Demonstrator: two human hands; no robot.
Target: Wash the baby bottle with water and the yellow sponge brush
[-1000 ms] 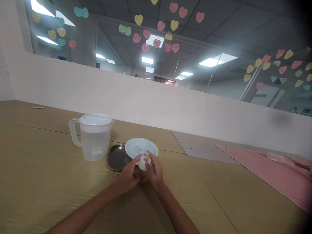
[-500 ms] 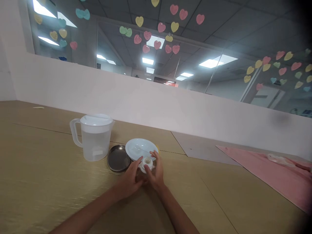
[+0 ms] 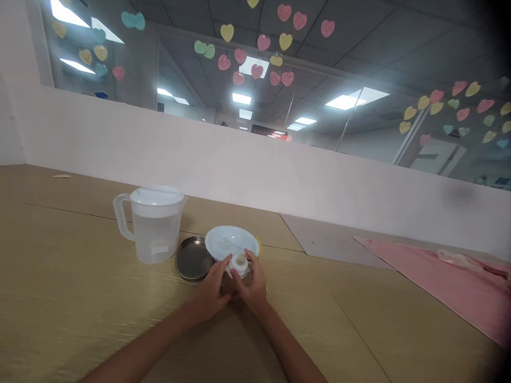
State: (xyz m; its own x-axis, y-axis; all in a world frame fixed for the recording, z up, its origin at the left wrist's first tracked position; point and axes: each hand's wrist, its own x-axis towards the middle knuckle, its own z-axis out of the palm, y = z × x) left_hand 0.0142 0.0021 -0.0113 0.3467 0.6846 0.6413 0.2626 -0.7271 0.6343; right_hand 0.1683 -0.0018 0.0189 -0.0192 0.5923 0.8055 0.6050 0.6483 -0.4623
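Both my hands are around a small white-topped container (image 3: 239, 265) with a clear round knob or neck; its lower body is mostly hidden, so I cannot tell its exact kind. My left hand (image 3: 211, 291) is closed against the left side. My right hand (image 3: 253, 282) grips from the right, thumb on the near side of the white top and fingers on the far side. Just beyond them is a pale shallow bowl (image 3: 223, 236) with something clear in it, hard to make out. A round dark metal dish (image 3: 194, 259) lies left of the bowl.
A clear plastic pitcher (image 3: 155, 234) with a white lid stands at the left. Something yellow (image 3: 260, 246) shows behind the bowl's right edge. A pink cloth (image 3: 435, 276) lies at the right. A white wall (image 3: 239, 165) under a window runs behind the table.
The white top has tipped slightly and moved a little up and left between my hands. My right hand has shifted slightly with it; both hands keep their hold.
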